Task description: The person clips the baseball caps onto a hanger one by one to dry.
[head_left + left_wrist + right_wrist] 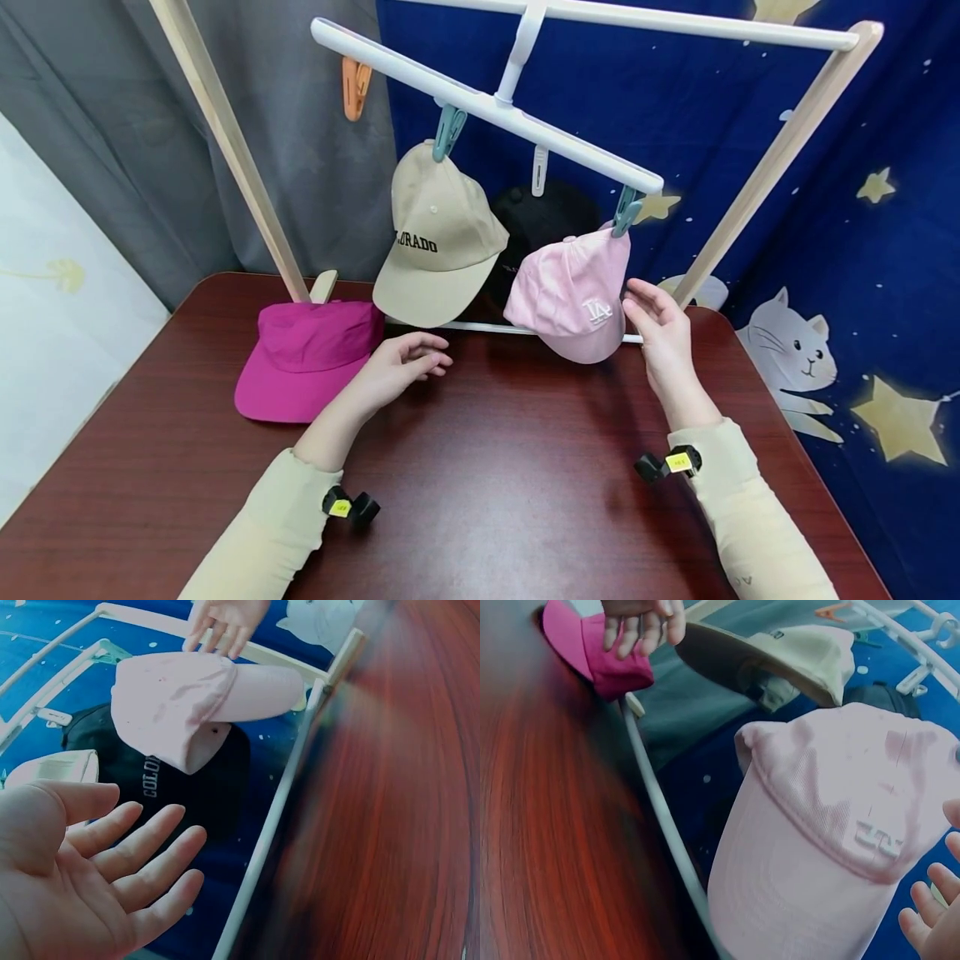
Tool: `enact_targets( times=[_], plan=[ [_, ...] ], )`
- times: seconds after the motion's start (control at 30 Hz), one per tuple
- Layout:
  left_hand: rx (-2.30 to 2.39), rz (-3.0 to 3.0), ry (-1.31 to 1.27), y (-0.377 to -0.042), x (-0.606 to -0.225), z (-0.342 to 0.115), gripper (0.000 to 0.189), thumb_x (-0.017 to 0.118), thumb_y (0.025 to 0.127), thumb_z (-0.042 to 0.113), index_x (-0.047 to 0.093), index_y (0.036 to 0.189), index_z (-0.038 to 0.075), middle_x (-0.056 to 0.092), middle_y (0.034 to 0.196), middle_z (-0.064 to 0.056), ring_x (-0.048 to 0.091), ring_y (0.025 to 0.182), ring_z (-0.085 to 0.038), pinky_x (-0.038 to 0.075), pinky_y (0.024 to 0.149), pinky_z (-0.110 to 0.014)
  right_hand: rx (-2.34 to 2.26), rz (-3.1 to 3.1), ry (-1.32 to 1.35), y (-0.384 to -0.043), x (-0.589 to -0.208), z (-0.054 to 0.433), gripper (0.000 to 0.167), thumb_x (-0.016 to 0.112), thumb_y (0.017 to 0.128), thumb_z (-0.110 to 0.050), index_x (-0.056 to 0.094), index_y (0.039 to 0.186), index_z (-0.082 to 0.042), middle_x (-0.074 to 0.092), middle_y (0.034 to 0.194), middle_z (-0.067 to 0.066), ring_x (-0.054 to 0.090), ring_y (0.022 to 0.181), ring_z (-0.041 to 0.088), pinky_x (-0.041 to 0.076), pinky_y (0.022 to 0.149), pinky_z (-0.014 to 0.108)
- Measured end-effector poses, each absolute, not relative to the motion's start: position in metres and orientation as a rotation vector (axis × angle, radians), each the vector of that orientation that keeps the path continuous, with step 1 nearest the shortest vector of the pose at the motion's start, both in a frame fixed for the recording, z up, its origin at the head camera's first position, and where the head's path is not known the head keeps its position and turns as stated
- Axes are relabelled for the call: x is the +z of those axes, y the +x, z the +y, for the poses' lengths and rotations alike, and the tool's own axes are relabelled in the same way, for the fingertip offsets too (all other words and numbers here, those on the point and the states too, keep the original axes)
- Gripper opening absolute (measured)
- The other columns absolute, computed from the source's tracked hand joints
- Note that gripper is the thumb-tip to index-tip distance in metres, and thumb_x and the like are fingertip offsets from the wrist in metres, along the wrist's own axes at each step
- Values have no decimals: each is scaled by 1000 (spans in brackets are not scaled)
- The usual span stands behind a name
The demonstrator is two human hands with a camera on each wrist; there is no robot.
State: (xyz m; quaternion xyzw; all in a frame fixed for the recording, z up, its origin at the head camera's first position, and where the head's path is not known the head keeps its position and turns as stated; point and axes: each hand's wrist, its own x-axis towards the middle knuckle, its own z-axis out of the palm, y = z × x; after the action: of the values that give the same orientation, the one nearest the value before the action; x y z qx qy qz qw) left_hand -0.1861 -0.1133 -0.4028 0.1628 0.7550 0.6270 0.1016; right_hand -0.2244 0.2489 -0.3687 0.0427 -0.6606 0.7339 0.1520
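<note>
Pink cap (573, 283) is hanging near the right end of the white hanger (487, 108), and we are going over the scene from the left. Our magenta cap (322, 337) is lying on the surface (480, 500), with an empty orange clip (354, 90) hanging higher up. Our left grip (397, 365) is hovering just right of that cap, fingers apart, holding nothing. A first teal clip (449, 132) is holding the beige cap (438, 221); the black cap (534, 221) is showing behind. A second teal clip (627, 210) is holding the pink cap. Our right grip (666, 337) is standing just beside it, fingers apart and empty. We are probably attending to the pink cap's hang; moving on to the magenta one would be calling for a left-hand pinch and lift.
</note>
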Motion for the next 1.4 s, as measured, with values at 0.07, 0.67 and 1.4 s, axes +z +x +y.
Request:
enact_targets(
  times=[0.07,0.67,1.4],
  plan=[
    [1821,2242,497,-184,-402,-118,28,52,97,6,54,121,-9,63,109,-30,62,99,-41,45,88,-57,2115,-1879,135,-222,-366,247,37,55,94,5,49,130,11,55,122,13,54,110,18,42,93,20],
    [1601,2479,568,-166,-387,-154,26,56,95,5,58,119,-5,68,100,-13,66,93,-27,52,83,-29,2196,-1679,286,-197,-336,222,29,53,93,9,60,119,-1,58,119,15,59,101,22,49,82,25],
    [1392,2810,456,-150,-347,-198,31,60,96,21,60,122,4,67,107,-9,66,95,-25,50,78,-19,2279,-1574,471,-180,-314,187,24,52,92,11,64,108,-3,67,102,11,65,85,19,52,77,27]
  ],
)
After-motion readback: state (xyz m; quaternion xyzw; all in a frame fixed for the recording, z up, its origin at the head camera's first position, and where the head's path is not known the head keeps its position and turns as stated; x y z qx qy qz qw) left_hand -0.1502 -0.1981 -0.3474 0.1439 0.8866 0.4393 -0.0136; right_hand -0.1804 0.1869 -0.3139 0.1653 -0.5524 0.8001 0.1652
